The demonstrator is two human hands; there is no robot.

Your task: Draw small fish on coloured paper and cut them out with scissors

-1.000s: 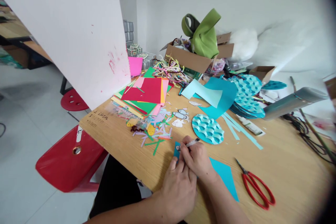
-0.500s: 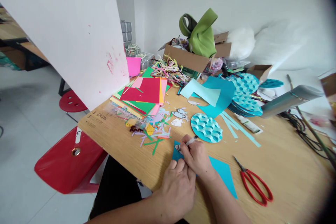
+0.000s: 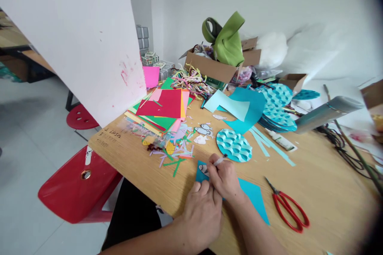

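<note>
My right hand (image 3: pixel 224 175) is closed around a white pen (image 3: pixel 220 160), its tip hidden behind the fingers. Under both hands lies a blue paper sheet (image 3: pixel 254 197), and a small white paper fish with dark outlines (image 3: pixel 204 169) shows on its upper left corner. My left hand (image 3: pixel 204 209) presses on that sheet with bent fingers held together, its thumb side touching my right hand. Just beyond is a round blue disc with wavy paper scales (image 3: pixel 234 145). Red-handled scissors (image 3: pixel 289 209) rest to the right, blades slightly apart.
Paper scraps (image 3: pixel 175 157) and several cut-out fish (image 3: pixel 203 129) lie at the left. Behind them is a stack of coloured paper (image 3: pixel 163 103). A glue tube (image 3: pixel 281 140), paper strips (image 3: pixel 261 141) and a grey flask (image 3: pixel 329 113) are at the right. A red stool (image 3: pixel 72 187) stands beside the table.
My right hand and the pen have shifted slightly to the right, showing more of the fish. My left hand stays in place on the sheet. The view has moved a little.
</note>
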